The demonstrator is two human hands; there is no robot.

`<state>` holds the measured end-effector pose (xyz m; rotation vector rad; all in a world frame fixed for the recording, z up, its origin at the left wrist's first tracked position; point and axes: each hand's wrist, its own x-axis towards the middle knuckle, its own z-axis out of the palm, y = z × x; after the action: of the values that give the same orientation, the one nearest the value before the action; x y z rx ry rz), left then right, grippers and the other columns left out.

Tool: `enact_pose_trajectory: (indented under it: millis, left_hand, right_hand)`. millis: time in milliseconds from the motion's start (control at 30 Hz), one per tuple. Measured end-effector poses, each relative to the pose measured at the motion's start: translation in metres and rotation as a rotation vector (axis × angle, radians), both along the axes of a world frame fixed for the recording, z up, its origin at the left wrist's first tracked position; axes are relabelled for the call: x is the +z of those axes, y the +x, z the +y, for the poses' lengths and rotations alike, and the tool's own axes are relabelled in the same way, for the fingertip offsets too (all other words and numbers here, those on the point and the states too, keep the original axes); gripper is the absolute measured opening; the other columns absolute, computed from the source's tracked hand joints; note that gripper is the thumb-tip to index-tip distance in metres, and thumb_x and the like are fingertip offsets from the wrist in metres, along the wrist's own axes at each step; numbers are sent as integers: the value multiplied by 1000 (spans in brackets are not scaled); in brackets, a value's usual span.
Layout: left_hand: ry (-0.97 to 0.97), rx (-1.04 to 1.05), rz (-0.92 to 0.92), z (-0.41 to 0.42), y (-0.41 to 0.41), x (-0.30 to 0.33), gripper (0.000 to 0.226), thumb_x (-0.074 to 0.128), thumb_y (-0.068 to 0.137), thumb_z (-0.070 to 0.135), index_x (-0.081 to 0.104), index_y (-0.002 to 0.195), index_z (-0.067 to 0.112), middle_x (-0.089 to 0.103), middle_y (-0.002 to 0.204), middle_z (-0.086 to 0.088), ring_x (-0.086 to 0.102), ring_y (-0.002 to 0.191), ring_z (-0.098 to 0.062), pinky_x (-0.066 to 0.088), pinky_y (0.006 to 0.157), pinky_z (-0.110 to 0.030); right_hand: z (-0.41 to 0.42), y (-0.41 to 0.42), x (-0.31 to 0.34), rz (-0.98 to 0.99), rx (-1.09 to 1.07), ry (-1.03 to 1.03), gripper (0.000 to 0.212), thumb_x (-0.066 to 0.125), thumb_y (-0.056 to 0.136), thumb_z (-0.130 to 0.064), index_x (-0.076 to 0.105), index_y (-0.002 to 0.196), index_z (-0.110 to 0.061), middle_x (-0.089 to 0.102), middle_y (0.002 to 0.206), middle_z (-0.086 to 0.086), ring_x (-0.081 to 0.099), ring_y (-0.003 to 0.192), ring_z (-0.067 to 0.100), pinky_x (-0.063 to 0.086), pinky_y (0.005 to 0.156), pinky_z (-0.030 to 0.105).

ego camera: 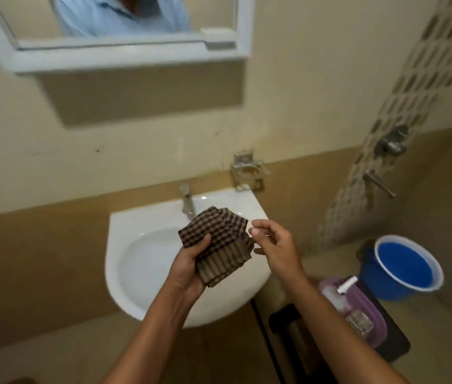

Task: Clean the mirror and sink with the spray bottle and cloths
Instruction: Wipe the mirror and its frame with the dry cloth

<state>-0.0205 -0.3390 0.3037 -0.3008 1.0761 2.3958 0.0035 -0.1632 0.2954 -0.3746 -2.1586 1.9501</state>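
Head view, left hand (188, 266) gripping checked cloth (219, 245)

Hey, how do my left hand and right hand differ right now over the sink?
The left hand grips the folded checked cloth from below, thumb on top; the right hand holds nothing, its fingers loosely curled beside the cloth's edge. The left hand is over the sink basin; the right hand is over its right rim. Both are bare and raised in front of the tap.
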Motion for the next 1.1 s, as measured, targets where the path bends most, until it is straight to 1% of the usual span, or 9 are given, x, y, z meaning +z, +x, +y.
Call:
enact_pose_trajectory:
  millis: [67, 167, 300, 467, 633, 733, 833, 967, 1100]
  left_hand:
    - [-14, 66, 47, -32, -5, 20, 42, 53, 89, 14, 55, 128, -1, 65, 122, -20, 63, 111, -38, 50, 96, -53]
    - [49, 178, 106, -73, -17, 45, 37, 49, 94, 15, 56, 127, 0, 66, 120, -19, 67, 107, -33, 58, 82, -45]
    - [93, 331, 193, -110, -37, 87, 44, 56, 87, 19, 57, 127, 1, 64, 124, -20, 65, 110, -33, 56, 86, -50]
    - [59, 583, 465, -123, -70, 166, 33, 48, 96, 15, 58, 127, 8, 68, 120, -13, 67, 107, -29, 55, 87, -49]
    - [2, 858, 687, -116, -101, 266, 29, 46, 99, 10, 59, 125, 7, 70, 115, -9, 70, 98, -22, 60, 80, -35]
    - [-95, 1022, 770, -110, -117, 322, 27, 49, 99, 13, 58, 125, 10, 66, 119, -9, 67, 104, -23, 54, 93, -41]
    - [-222, 1174, 841, -98, -129, 367, 19, 52, 99, 19, 58, 117, 19, 66, 115, -3, 64, 107, -22, 50, 97, -42]
    - [-449, 1441, 943, -80, -145, 415, 28, 48, 100, 20, 54, 126, 13, 62, 123, -6, 59, 114, -21, 47, 102, -39]
    - [-638, 1616, 1011, -70, -161, 451, 36, 46, 100, 18, 47, 136, 19, 56, 134, -8, 54, 123, -23, 46, 98, -30]
  right_hand:
    - [-26, -19, 26, 56, 66, 83, 11, 65, 89, -25, 67, 95, -35, 71, 94, 0, 68, 89, 20, 57, 77, 37]
    - [-46, -51, 64, 152, 107, 210, 19, 63, 91, -22, 64, 93, -41, 71, 92, -9, 68, 90, 13, 56, 80, 35]
    - [-55, -95, 128, 316, 57, 311, 15, 62, 93, -14, 67, 99, -27, 69, 92, -7, 64, 85, 9, 48, 72, 20]
    - [-58, -135, 220, 597, -61, 527, 17, 61, 94, -18, 69, 108, -18, 71, 100, -7, 65, 91, 10, 53, 79, 30]
    - [-62, -169, 305, 943, -106, 746, 23, 59, 93, -14, 63, 115, -18, 67, 118, -3, 62, 105, 19, 51, 84, 34]
    - [-52, -194, 349, 1054, -95, 897, 34, 53, 96, -18, 56, 129, -21, 58, 135, -6, 51, 124, 14, 48, 98, 32]
    - [-38, -219, 384, 1098, -120, 1051, 44, 50, 99, -25, 46, 142, -18, 48, 147, 0, 39, 139, 17, 37, 114, 35]
    - [-19, -250, 424, 1179, -190, 1151, 51, 53, 99, -26, 40, 147, -15, 41, 153, 4, 31, 145, 22, 31, 118, 43]
    - [2, -268, 462, 1245, -303, 1244, 56, 45, 98, -27, 35, 150, -11, 32, 158, 8, 20, 150, 24, 20, 121, 49]
